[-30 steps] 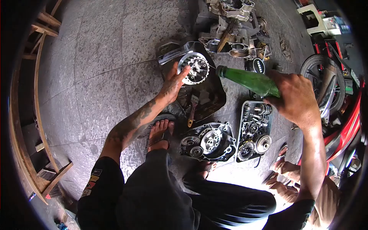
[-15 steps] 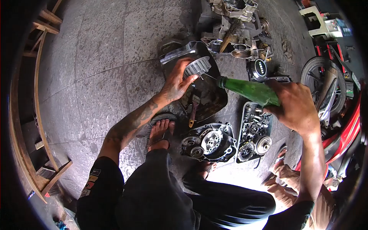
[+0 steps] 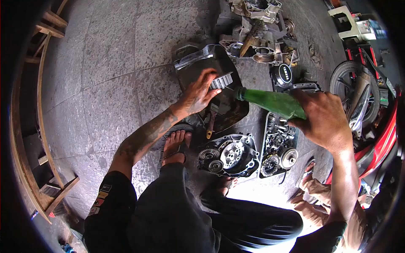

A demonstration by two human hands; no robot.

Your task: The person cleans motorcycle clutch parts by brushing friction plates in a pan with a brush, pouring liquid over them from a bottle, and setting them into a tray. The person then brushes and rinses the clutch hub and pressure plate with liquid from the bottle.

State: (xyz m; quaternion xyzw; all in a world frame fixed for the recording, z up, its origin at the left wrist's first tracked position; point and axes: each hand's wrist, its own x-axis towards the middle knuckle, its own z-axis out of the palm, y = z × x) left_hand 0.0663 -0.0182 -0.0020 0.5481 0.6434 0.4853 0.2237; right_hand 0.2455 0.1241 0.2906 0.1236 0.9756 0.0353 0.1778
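Left hand (image 3: 197,93) pinching a toothed wheel (image 3: 222,81) above the black tray (image 3: 233,114); right hand (image 3: 325,116), fingers wrapped around a green bottle (image 3: 270,101), at right. Neat pouring calls for a slight, steady tilt close to the wheel.

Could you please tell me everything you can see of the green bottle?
The green bottle is translucent and looks like glass, with a narrow neck, a darker ringed mouth and a wider body. The right hand grips its wide end, hiding the base. It is held tipped, its mouth by the edge of the dark tray, pointing toward, but apart from, the toothed metal part. Its exact tilt and contents cannot be told.
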